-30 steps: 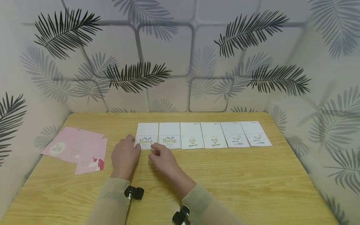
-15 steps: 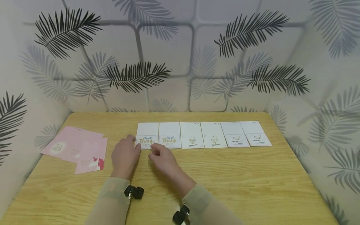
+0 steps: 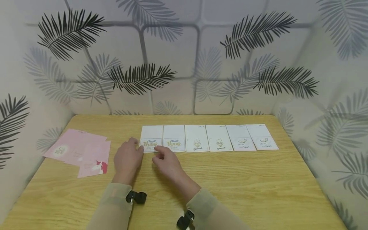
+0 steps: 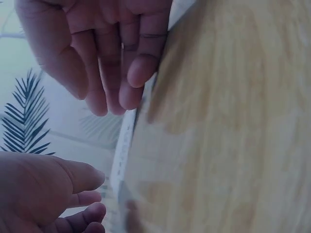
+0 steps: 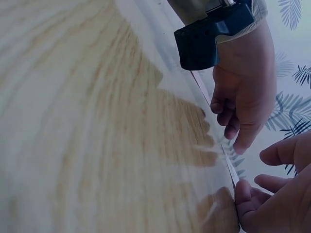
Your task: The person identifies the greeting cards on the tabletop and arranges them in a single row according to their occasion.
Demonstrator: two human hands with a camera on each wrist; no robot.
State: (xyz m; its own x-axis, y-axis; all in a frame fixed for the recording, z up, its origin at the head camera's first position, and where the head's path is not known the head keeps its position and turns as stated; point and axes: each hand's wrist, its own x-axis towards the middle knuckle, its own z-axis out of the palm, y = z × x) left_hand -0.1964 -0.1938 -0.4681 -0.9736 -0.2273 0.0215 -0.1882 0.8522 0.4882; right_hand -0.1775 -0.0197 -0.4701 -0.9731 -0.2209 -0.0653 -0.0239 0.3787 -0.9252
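Observation:
In the head view, my left hand (image 3: pixel 127 161) lies at the left edge of the leftmost white card printed "Thank You" (image 3: pixel 151 132), its fingers relaxed and fairly straight. My right hand (image 3: pixel 169 163) is at that card's lower right corner, with loosely bent fingers and nothing visibly gripped. Whether its fingertips touch the card cannot be made out. A matching "Thank You" card (image 3: pixel 173 132) lies just to the right. From the left wrist view, the left hand (image 4: pixel 112 43) shows straight, slightly spread fingers. The right wrist view has the right hand (image 5: pixel 277 199) low beside the tabletop.
Rightward the row continues with two diamond cards (image 3: pixel 196 132) (image 3: pixel 217 131) and two heart cards (image 3: pixel 238 132) (image 3: pixel 260 131). Three overlapping pink cards (image 3: pixel 96 150) lie at the left. The wooden table (image 3: pixel 244 185) meets a leaf-patterned backdrop (image 3: pixel 184 48) behind and at both sides.

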